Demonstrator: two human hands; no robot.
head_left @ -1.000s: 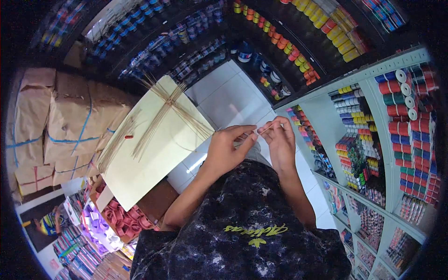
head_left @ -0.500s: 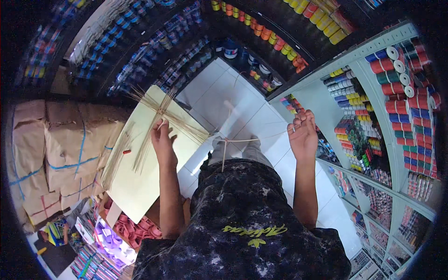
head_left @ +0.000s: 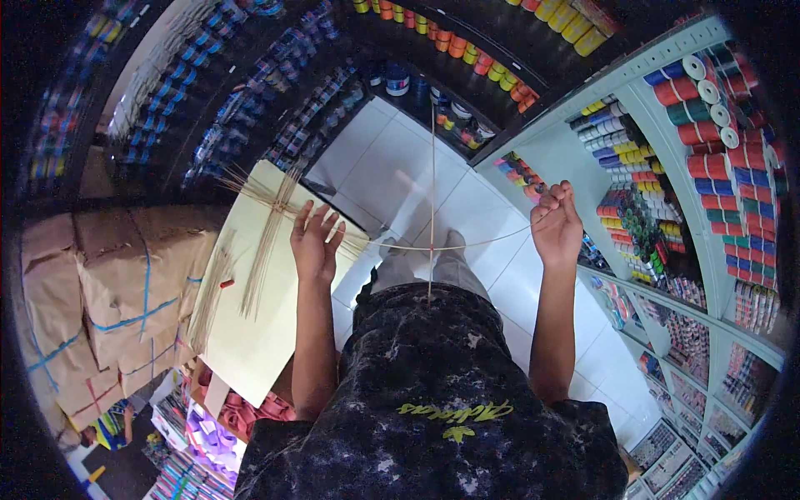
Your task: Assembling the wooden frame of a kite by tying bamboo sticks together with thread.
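My left hand [head_left: 315, 242] lies flat with fingers apart on a cream sheet [head_left: 258, 333], at the bundle of pale straw-like strands [head_left: 268, 233] spread across it. My right hand [head_left: 557, 223] is raised near the right shelves, closed on one thin pale strand [head_left: 483, 242]. That strand runs taut and roughly level toward my left hand. A second thin strand [head_left: 432, 183] stands upright and crosses it in front of my body. My feet show on the white tiled floor [head_left: 392, 167] below.
Brown paper parcels [head_left: 125, 283] tied with blue string are stacked at my left under the sheet. Shelves of coloured spools [head_left: 708, 125] curve along the right, darker racks [head_left: 250, 92] at the top. Bags of coloured goods [head_left: 217, 417] sit at lower left.
My hands, together in front of me a second ago, have spread apart. The left went to the sheet, the right drew the strand out to the right and taut.
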